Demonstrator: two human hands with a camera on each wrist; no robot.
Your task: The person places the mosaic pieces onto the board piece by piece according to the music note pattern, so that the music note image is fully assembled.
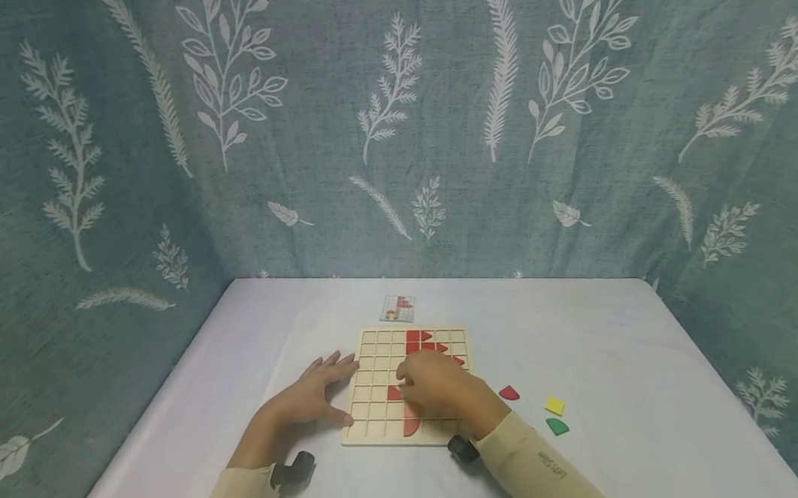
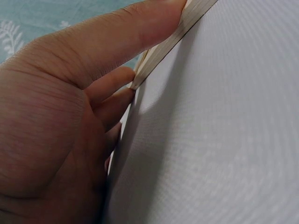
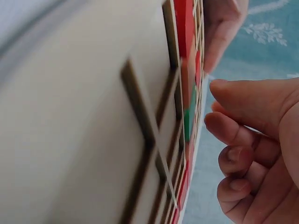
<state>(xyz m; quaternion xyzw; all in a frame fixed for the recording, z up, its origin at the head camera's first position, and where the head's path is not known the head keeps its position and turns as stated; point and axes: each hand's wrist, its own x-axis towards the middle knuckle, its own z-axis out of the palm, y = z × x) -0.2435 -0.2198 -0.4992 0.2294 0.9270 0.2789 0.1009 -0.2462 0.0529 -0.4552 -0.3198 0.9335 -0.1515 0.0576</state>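
Observation:
A pale wooden grid board [image 1: 375,433] lies on the table with red pieces [image 1: 413,337] in its upper cells. Lower down are a red piece [image 1: 394,393] and a light red strip with a rounded end [image 1: 412,420]. My left hand [image 1: 309,395] has its fingers spread, and its thumb [image 2: 154,23] touches the board's left edge. Over the middle of the board hovers my right hand [image 1: 440,382], covering some cells. In the right wrist view its fingers curl, thumb [image 3: 238,91] close to the fingertips, with no piece visible between them.
A small printed card [image 1: 398,309] with a coloured grid pattern lies beyond the board. To the right are loose pieces: a red one [image 1: 509,393], a yellow square [image 1: 554,405] and a green quarter-round [image 1: 557,426]. Patterned cloth [image 1: 393,129] surrounds the white table [image 1: 600,336].

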